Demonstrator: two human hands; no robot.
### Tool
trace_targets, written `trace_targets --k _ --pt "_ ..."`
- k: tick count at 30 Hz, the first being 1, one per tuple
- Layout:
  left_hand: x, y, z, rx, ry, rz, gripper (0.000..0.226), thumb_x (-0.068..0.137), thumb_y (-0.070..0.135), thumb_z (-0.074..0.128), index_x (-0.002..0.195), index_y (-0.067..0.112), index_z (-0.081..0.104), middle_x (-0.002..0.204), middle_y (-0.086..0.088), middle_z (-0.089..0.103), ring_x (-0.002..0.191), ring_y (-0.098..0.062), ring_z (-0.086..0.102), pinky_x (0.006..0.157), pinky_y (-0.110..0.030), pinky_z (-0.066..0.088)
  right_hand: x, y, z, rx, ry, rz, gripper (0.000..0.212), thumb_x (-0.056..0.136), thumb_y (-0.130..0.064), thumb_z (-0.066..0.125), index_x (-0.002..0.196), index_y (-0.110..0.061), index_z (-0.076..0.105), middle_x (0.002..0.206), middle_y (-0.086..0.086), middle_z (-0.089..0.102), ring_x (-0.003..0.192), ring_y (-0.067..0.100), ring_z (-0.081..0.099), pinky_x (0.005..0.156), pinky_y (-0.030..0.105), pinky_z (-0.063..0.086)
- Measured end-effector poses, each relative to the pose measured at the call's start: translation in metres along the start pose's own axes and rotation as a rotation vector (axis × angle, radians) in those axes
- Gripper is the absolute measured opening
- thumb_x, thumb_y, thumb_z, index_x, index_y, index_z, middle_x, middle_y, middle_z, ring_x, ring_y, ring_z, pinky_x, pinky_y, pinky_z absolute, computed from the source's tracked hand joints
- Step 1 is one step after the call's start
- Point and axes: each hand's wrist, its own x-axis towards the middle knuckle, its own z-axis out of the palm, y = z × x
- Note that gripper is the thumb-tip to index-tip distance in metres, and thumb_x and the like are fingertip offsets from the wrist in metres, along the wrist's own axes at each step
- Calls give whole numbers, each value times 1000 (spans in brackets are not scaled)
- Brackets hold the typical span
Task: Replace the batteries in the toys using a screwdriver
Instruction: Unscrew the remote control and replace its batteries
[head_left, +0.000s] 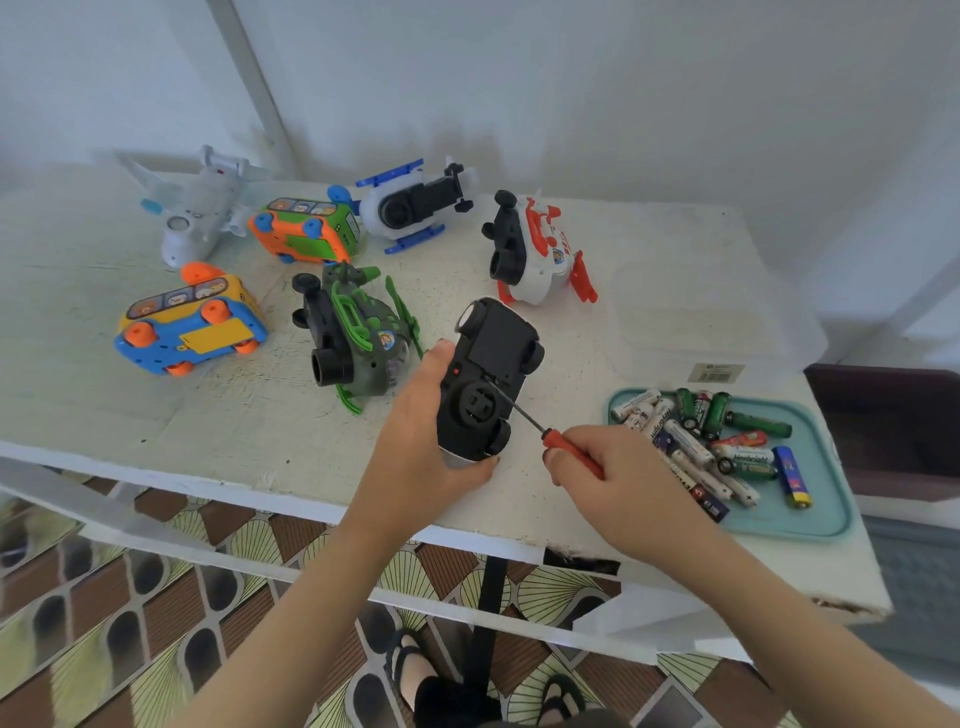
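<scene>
My left hand (426, 441) holds a toy car (491, 374) upside down above the table, its black underside facing me. My right hand (618, 478) grips a red-handled screwdriver (550, 436). The thin shaft runs up-left and its tip rests on the car's underside, near the edge of the battery cover. A teal tray (826, 509) at the right holds several loose batteries (711, 441).
On the white table (218, 426) lie other toys: a green helicopter (353, 338), a blue-yellow bus (189, 322), an orange-green bus (306, 228), a white plane (200, 208), a blue-white helicopter (410, 205), a red-white helicopter (535, 249). A clear plastic box (711, 317) sits behind the tray.
</scene>
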Motion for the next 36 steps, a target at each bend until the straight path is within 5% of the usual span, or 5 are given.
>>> trace_targets --k 10,14,23,28,36 --pt "2 1 2 3 39 4 99 69 17 87 148 4 30 138 0 44 128 -13 41 103 -1 24 8 -4 -4 203 -65 131 35 94 -17 51 59 -15 55 41 -10 33 38 6 27 44 22 25" --pt "2 4 1 -60 44 -31 97 69 25 83 149 13 29 136 4 46 122 2 43 100 -1 29 8 -2 2 276 -68 145 35 95 -18 51 61 -15 56 43 -7 34 38 7 28 43 21 25" --pt "11 -7 -11 -132 -4 -47 102 60 25 84 148 11 34 139 0 52 127 -2 48 101 -10 38 7 6 21 90 -2 -19 34 96 -23 50 68 -4 49 54 -6 38 46 5 34 47 19 28" --pt "9 -5 -10 -179 16 -43 98 60 23 83 145 11 36 131 17 51 120 14 47 95 -5 39 1 7 36 -2 53 -58 29 99 -28 45 71 -24 43 56 -9 43 49 2 43 48 17 34" --pt "5 -7 -3 -217 100 -33 98 58 9 89 138 22 34 121 36 48 114 20 47 90 0 38 -1 6 39 -87 34 -85 24 100 -32 40 77 -29 38 61 -7 47 48 6 40 48 20 30"
